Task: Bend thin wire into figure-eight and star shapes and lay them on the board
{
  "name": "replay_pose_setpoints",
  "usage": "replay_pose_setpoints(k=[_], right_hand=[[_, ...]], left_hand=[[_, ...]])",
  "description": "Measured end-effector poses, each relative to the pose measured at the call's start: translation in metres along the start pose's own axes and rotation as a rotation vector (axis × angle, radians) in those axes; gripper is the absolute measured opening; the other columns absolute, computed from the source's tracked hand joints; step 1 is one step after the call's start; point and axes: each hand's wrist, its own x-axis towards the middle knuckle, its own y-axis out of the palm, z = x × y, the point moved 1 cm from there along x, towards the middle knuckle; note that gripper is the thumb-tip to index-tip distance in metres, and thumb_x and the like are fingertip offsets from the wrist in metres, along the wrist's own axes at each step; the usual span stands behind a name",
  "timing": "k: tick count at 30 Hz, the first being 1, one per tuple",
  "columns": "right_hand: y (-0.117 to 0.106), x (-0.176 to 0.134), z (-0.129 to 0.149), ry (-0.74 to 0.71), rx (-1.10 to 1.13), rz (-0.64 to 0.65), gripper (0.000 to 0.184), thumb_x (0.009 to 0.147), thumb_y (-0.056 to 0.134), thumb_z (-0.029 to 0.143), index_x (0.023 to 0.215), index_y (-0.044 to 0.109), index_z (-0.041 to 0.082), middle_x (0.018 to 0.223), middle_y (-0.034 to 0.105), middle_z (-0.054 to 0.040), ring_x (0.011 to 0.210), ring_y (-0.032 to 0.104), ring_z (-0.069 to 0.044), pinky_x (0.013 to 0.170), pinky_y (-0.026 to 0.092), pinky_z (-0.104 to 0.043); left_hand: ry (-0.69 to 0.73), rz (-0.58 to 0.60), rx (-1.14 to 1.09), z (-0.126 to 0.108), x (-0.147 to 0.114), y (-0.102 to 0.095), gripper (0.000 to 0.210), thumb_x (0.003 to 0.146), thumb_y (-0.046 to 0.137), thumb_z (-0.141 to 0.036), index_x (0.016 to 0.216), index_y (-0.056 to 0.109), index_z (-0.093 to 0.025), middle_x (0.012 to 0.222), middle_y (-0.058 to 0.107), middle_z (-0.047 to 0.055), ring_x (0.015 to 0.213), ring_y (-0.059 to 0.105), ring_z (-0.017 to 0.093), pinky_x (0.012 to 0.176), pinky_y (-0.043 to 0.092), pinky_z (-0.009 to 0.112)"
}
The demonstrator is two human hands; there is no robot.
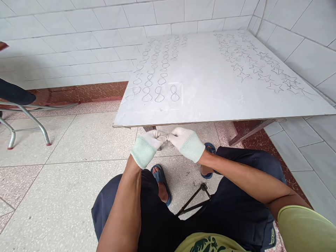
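Observation:
My left hand and my right hand, both in white knit gloves with pale green cuffs, meet fingertip to fingertip just below the near edge of the white table. Each is closed in a pinch. Whatever lies between the fingers is hidden or too fine to make out. On the tabletop, thin dark figure-eight shapes, seemingly of bent wire, lie in rows at the left. Similar thin star shapes lie at the right, several of them overlapping.
A metal-legged stool stands at the left, with part of another person's dark-clothed leg on it. White tiled walls border the table at the back and right. Below me, a dark metal frame stands on the speckled floor between my legs.

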Motion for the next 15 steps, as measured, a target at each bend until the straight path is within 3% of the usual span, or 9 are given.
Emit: replay_pose_setpoints(k=[3,5,10,15], right_hand=[[-0.007,0.009,-0.004,-0.095,0.082,0.028,0.014,0.095,0.067,0.016,0.087,0.078,0.02,0.084,0.08,0.0006,0.078,0.072,-0.013,0.07,0.052,-0.023],[-0.012,0.013,-0.006,-0.147,0.134,0.08,0.015,0.092,0.069,0.013,0.096,0.082,0.021,0.095,0.083,0.001,0.085,0.074,-0.013,0.077,0.055,-0.023],[-0.02,0.013,-0.003,-0.164,0.164,0.163,0.019,0.09,0.069,0.009,0.078,0.081,0.019,0.078,0.08,0.0015,0.074,0.073,-0.012,0.074,0.057,-0.023],[-0.022,0.01,-0.002,-0.204,0.129,0.142,0.019,0.09,0.067,0.013,0.082,0.083,0.02,0.077,0.079,0.0016,0.074,0.074,-0.013,0.075,0.058,-0.024]], left_hand=[[-0.007,0.084,-0.027,0.001,0.002,-0.005,0.029,0.071,0.076,-0.046,0.064,0.063,-0.021,0.056,0.063,0.001,0.053,0.054,0.014,0.055,0.046,0.027],[-0.011,0.124,-0.032,0.0,0.001,-0.007,0.032,0.069,0.077,-0.048,0.062,0.061,-0.021,0.054,0.062,0.001,0.051,0.051,0.013,0.055,0.045,0.027],[-0.023,0.135,-0.075,-0.002,-0.004,-0.007,0.032,0.068,0.077,-0.048,0.062,0.063,-0.02,0.055,0.063,0.002,0.057,0.056,0.014,0.06,0.047,0.027],[-0.029,0.079,-0.062,-0.002,-0.008,-0.006,0.025,0.069,0.075,-0.042,0.063,0.064,-0.02,0.053,0.06,0.0,0.054,0.052,0.013,0.059,0.046,0.027]])
